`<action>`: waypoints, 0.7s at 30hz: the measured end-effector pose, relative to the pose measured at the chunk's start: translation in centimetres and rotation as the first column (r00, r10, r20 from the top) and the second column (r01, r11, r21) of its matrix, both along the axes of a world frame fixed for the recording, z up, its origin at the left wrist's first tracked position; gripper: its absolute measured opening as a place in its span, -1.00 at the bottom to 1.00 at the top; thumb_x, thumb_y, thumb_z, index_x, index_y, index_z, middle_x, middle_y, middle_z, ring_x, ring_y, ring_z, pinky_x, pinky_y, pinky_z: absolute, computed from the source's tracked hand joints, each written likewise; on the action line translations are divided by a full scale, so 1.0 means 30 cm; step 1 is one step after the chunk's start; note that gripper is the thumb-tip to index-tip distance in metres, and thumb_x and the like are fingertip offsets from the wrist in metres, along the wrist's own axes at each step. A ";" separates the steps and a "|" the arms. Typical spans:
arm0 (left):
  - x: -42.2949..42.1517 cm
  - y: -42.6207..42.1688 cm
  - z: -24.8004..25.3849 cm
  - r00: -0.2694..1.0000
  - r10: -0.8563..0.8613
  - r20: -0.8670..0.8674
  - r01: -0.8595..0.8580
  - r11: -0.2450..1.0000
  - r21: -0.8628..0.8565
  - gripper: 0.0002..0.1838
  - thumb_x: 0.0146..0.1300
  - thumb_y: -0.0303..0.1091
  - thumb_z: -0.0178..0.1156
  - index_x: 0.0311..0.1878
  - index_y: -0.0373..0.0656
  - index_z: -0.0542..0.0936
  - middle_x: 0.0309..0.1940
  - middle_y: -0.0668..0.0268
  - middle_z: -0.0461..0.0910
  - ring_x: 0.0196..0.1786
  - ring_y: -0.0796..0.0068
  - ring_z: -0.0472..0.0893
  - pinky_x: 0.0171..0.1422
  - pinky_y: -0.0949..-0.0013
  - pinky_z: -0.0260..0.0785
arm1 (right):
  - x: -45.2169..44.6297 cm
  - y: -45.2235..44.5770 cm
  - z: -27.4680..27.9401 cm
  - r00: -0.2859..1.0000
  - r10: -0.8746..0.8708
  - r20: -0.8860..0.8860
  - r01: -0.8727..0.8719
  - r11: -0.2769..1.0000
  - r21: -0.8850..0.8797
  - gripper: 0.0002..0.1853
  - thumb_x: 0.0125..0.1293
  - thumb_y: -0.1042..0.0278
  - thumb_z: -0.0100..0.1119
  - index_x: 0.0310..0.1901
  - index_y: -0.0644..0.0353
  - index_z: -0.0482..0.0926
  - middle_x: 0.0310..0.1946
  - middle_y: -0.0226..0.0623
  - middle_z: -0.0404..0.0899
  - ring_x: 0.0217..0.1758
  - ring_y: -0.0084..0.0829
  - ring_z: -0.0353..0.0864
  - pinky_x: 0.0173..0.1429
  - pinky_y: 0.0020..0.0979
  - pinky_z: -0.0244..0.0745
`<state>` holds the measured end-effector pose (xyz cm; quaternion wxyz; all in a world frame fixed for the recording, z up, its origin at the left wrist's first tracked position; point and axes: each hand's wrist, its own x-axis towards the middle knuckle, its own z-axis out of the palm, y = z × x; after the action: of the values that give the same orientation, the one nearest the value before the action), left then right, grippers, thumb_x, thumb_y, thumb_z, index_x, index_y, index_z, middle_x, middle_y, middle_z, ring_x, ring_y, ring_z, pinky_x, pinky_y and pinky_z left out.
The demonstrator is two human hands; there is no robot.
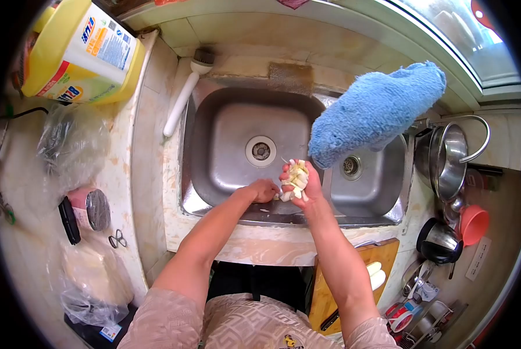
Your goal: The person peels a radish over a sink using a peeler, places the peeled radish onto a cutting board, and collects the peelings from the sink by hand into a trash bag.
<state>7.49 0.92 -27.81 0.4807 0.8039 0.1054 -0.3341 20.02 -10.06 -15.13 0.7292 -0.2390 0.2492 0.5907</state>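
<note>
My right hand (311, 185) is closed around a heap of chopped pale vegetable pieces (296, 179), white to yellowish-green, above the front of the sink near the divider. Just to its left, my left hand (264, 190) is low in the large basin (225, 139), by its front wall. Its fingers are curled together, and small whitish bits show at their tips. What lies inside those fingers is hidden. A drain strainer (261, 151) with pale scraps in it sits beyond my hands.
A blue towel (377, 110) hangs over the small basin (368, 195). At right are metal bowls (449, 157) and a red cup (474, 225). A cutting board (353, 279) carries white pieces (376, 276) and a knife (330, 320). A white-handled brush (182, 104) leans left; a yellow jug (86, 58) stands behind.
</note>
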 end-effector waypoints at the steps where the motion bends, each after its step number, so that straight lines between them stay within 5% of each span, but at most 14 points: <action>1: 0.022 0.012 0.064 0.999 0.022 -0.024 -0.024 0.995 -0.093 -0.63 0.30 -0.13 0.04 0.11 0.07 0.64 -0.06 0.03 0.64 0.11 0.04 0.58 0.26 0.14 0.38 | -0.004 -0.007 0.002 1.000 -0.009 -0.002 0.009 1.000 0.026 -0.70 0.44 0.05 -0.15 -0.17 0.07 0.49 -0.30 -0.23 0.54 -0.34 -0.36 0.51 -0.58 -0.44 0.37; 2: 0.048 0.005 0.131 0.974 -0.007 -0.225 -0.014 0.996 -0.090 -0.59 0.36 -0.06 -0.05 0.16 0.07 0.59 0.05 0.05 0.58 0.19 0.05 0.53 0.31 0.14 0.33 | -0.006 -0.013 0.003 1.000 -0.020 -0.003 0.020 0.998 0.051 -0.69 0.45 0.04 -0.17 -0.14 0.07 0.48 -0.29 -0.23 0.55 -0.34 -0.35 0.53 -0.57 -0.43 0.37; 5: 0.004 -0.026 0.070 1.000 -0.017 -0.018 0.014 0.989 -0.150 -0.55 0.41 0.01 -0.12 0.21 0.10 0.55 0.17 0.06 0.50 0.24 0.04 0.48 0.34 0.12 0.29 | -0.018 -0.033 0.011 0.996 -0.064 -0.058 0.069 0.993 0.095 -0.69 0.45 0.02 -0.17 -0.15 0.03 0.48 -0.29 -0.24 0.54 -0.33 -0.35 0.52 -0.56 -0.44 0.36; 10: -0.009 0.026 0.387 0.980 -0.005 -0.201 -0.011 0.997 -0.078 -0.45 0.39 0.09 -0.13 0.09 -0.16 0.58 0.09 -0.04 0.53 0.23 -0.05 0.47 0.32 0.03 0.28 | -0.022 -0.024 0.031 0.972 -0.174 -0.156 0.202 0.962 0.185 -0.68 0.44 0.00 -0.15 -0.15 0.02 0.51 -0.27 -0.26 0.53 -0.30 -0.34 0.49 -0.52 -0.43 0.38; 13: -0.064 0.002 0.505 0.998 0.010 -0.063 -0.009 1.000 0.026 -0.52 0.37 0.02 -0.05 -0.06 -0.25 0.59 -0.05 0.00 0.60 0.04 -0.05 0.54 0.18 0.05 0.34 | -0.032 -0.026 0.042 0.956 -0.217 -0.195 0.260 0.938 0.228 -0.67 0.44 -0.01 -0.14 -0.14 0.03 0.52 -0.25 -0.25 0.53 -0.26 -0.33 0.47 -0.48 -0.42 0.39; 14: -0.113 -0.034 0.537 0.989 0.002 0.150 -0.032 0.980 0.198 -0.56 0.37 0.01 -0.01 -0.19 -0.23 0.61 -0.16 0.04 0.60 -0.04 -0.06 0.51 0.11 0.02 0.35 | -0.036 -0.026 0.046 0.953 -0.229 -0.198 0.273 0.934 0.232 -0.67 0.44 -0.01 -0.14 -0.14 0.03 0.52 -0.24 -0.24 0.53 -0.25 -0.33 0.46 -0.48 -0.42 0.39; 17: -0.158 -0.085 0.593 0.941 -0.034 0.337 -0.105 0.917 0.386 -0.60 0.37 0.00 0.02 -0.22 -0.17 0.62 -0.24 0.11 0.59 -0.07 0.03 0.50 0.08 0.05 0.36 | -0.059 -0.034 0.057 0.941 -0.260 -0.218 0.313 0.913 0.262 -0.68 0.43 0.01 -0.12 -0.14 0.03 0.53 -0.22 -0.25 0.52 -0.24 -0.32 0.45 -0.47 -0.42 0.38; 21: -0.179 -0.107 0.591 0.893 -0.092 0.441 -0.162 0.848 0.505 -0.67 0.35 -0.04 0.09 -0.33 -0.10 0.60 -0.28 0.25 0.59 -0.16 0.12 0.52 -0.03 0.08 0.41 | -0.051 -0.050 0.078 0.924 -0.265 -0.277 0.350 0.877 0.329 -0.71 0.41 0.06 -0.06 -0.15 0.05 0.56 -0.20 -0.27 0.51 -0.23 -0.33 0.44 -0.45 -0.43 0.37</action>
<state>2.11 -2.28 -10.09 0.2581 0.9575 0.0945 -0.0880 18.49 -11.56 -12.79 0.8133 0.0148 0.2482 0.5261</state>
